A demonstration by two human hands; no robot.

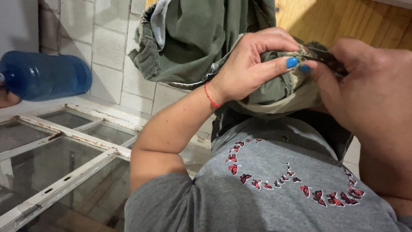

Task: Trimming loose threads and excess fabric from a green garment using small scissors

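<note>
Far on the left lies a blue water bottle (43,75) before a tiled wall (107,56), and below it an old white window frame (73,141). My left hand (249,64), wrist bent, pinches the green garment (189,38) close before me. My right hand (365,90) is closed on a small dark tool (326,58) touching the cloth. Wooden boards (343,19) stand behind.

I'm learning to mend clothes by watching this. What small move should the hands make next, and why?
Probably a short snip or pick at the pinched seam. The left hand bunches the green garment tight between thumb and fingers, and the right hand holds a dark tool with its tip right at that fold. What kind of tool it is cannot be told, so keep the move small.
</note>
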